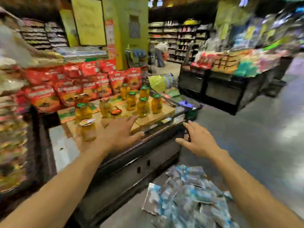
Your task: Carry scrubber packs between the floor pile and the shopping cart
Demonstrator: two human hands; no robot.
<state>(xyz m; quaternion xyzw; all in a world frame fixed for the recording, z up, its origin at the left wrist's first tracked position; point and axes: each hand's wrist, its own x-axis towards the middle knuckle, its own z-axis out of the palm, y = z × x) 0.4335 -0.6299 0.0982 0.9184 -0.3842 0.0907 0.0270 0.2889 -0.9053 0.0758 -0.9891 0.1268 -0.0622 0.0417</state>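
The nearest jar (87,130), filled with yellow fruit and capped with a pale lid, stood at the near left edge of the worktop (154,120), on a cardboard tray. The left hand (118,135) hovered just right of it, palm down, its grip apart with the fingers spread and holding nothing; motion blur left it unclear whether a finger touched the glass. A second jar with a red lid (115,112) stood just beyond the fingertips, and two taller jars with green lids (83,111) stood left and farther back.

The right hand (197,140) hung off the right end of the worktop, fingers loosely extended, its grip also apart and empty, close to a thin dark loop (188,135) at the worktop's corner; whether it touched the loop could not be told.

Farther along the worktop a cluster of green-lidded jars (143,102) stood on another cardboard sheet. Behind them, red snack bags (69,84) were stacked in rows. Near right, on the floor, lay a heap of blue and grey packets (189,199). Far right stood a dark display stand (230,89) piled with coloured goods, and shelves (181,38) lined the far wall.
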